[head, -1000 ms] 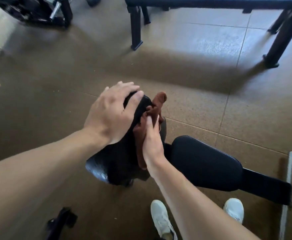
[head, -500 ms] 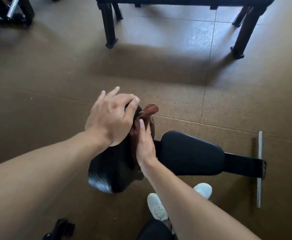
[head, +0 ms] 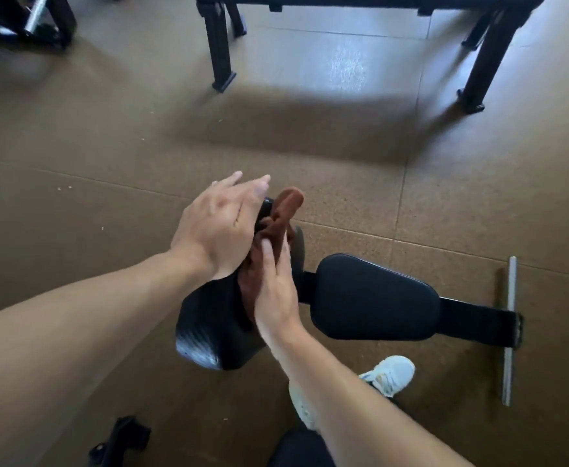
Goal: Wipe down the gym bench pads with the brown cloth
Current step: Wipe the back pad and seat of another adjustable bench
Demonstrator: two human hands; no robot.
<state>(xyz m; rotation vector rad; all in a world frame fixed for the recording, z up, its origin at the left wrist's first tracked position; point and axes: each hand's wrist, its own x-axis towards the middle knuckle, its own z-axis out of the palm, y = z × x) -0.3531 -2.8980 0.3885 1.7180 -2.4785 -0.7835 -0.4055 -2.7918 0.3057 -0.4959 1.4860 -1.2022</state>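
At frame centre, the left hand [head: 220, 227] lies flat, fingers straight, atop the raised back pad [head: 209, 325]. Beside it the right hand [head: 274, 291], fingers together, presses the brown cloth [head: 285, 210] against that pad; the seat pad [head: 374, 298] lies right.

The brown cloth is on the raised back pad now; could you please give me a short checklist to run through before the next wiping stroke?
1. Brown cloth lies against the raised black padded back pad: ok.
2. Right hand presses the cloth flat with straight fingers: ok.
3. Left hand steadies the top of the back pad, fingers straight: ok.
4. Cloth spread out for full contact: not ok, it is bunched into folds.
5. Flat black padded seat pad wiped already: cannot tell.
6. White sneaker stands apart from the bench frame: ok.
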